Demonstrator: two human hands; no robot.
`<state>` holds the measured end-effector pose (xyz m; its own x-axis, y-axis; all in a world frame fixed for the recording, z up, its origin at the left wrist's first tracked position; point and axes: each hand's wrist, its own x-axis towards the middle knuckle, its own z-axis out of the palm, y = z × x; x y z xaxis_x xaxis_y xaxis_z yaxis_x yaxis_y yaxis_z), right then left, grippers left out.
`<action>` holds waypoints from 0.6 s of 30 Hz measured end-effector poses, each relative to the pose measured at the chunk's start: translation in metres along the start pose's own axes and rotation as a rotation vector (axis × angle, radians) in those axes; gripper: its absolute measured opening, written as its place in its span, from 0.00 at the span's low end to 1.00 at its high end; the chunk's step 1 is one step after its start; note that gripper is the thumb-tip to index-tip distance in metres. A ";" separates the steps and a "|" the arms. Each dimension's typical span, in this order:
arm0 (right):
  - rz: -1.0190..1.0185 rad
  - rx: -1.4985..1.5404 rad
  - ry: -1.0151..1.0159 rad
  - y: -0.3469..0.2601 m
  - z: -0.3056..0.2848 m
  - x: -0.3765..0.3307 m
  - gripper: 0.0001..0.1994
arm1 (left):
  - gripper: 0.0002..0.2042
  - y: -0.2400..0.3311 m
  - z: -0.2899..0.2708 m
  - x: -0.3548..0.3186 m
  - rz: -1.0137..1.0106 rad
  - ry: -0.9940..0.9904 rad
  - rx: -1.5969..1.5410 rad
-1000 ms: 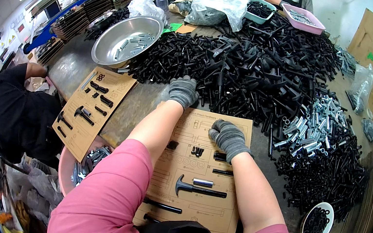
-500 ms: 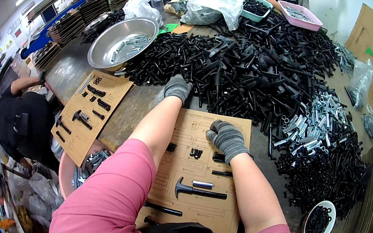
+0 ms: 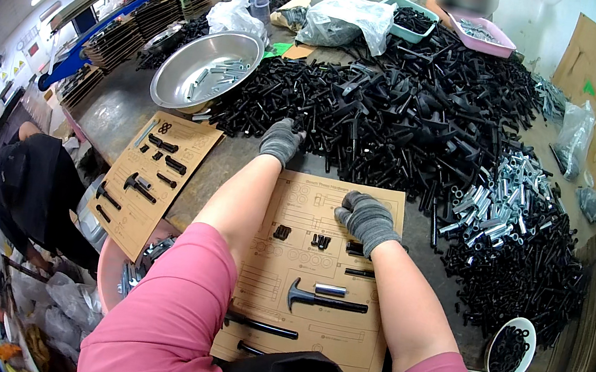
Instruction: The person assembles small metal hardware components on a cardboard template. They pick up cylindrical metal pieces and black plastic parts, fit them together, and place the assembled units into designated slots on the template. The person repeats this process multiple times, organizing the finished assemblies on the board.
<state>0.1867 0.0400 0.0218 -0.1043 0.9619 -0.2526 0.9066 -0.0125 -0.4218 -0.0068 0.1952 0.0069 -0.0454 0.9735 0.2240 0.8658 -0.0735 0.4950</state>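
Note:
My left hand (image 3: 281,142), in a grey glove with bare fingertips, reaches to the near edge of a big heap of black bolts (image 3: 257,100). Its fingers are bent among the bolts, and what they grip is hidden. My right hand (image 3: 369,223), gloved the same way, rests curled above a brown printed cardboard sheet (image 3: 277,261); anything inside it cannot be made out. On that sheet lie a black T-shaped handle (image 3: 326,301), a silver tube (image 3: 330,290), small black screws (image 3: 320,242), a black rod (image 3: 263,326) and other short black parts (image 3: 281,232).
A second filled cardboard sheet (image 3: 150,177) lies to the left, below a steel bowl (image 3: 175,71). Silver tubes (image 3: 496,203) and a white bowl of black rings (image 3: 511,352) are at right. Two people sit across the table; another person (image 3: 36,197) bends at left.
The view has shifted slightly, uncovering more small black parts on the sheet. My left hand stays at the bolt heap's edge, and my right hand stays curled over the sheet.

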 end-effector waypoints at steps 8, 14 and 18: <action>0.003 0.013 0.011 0.002 -0.001 -0.001 0.18 | 0.21 0.023 0.001 -0.005 -0.171 -0.299 0.179; 0.045 0.017 -0.054 -0.002 -0.001 0.002 0.18 | 0.28 0.004 -0.017 -0.016 -0.041 -0.259 -0.103; 0.029 0.181 -0.099 0.005 -0.010 0.011 0.25 | 0.17 0.024 -0.049 -0.052 0.012 -0.541 -0.337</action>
<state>0.1940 0.0536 0.0252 -0.1268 0.9291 -0.3473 0.8227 -0.0971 -0.5602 -0.0075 0.1318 0.0482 0.2976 0.9375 -0.1806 0.6567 -0.0636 0.7515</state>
